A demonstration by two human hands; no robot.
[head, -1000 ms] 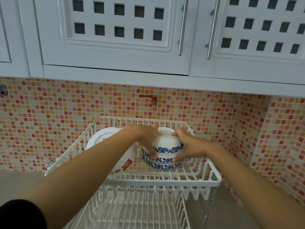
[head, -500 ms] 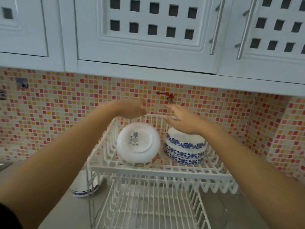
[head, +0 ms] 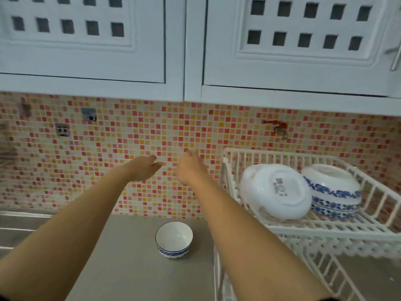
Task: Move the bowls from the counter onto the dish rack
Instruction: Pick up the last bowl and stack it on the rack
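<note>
Bowls are the matter here: one small blue-rimmed bowl (head: 174,239) sits upright on the grey surface (head: 121,268), just left of the dish rack (head: 325,230), while a large white bowl (head: 276,191) leans on its side in the rack's upper tier, touching a stack of blue-patterned bowls (head: 333,193) turned upside down beside it.

We hold our left hand (head: 144,169) and right hand (head: 191,169) out over the surface, near each other and well above the small bowl. Both are empty, fingers loosely spread and slightly curled.

We judge the last bowl to be the remaining work. The risks lie in the landing. The upper tier already looks crowded, and the white bowl leans rather than sits; nudging it as we bring in another could make it roll or knock against the patterned stack. The small bowl is glazed and smooth, so a one-sided pinch on its rim could let it slip. The rack's near rail stands between bowl and tier, and a low carry could clip it.

Compared with half a second ago, our hands have left the rack and swung left; they hovered above the racked bowls then. The view has turned left too, so the small bowl now shows in full.
</note>
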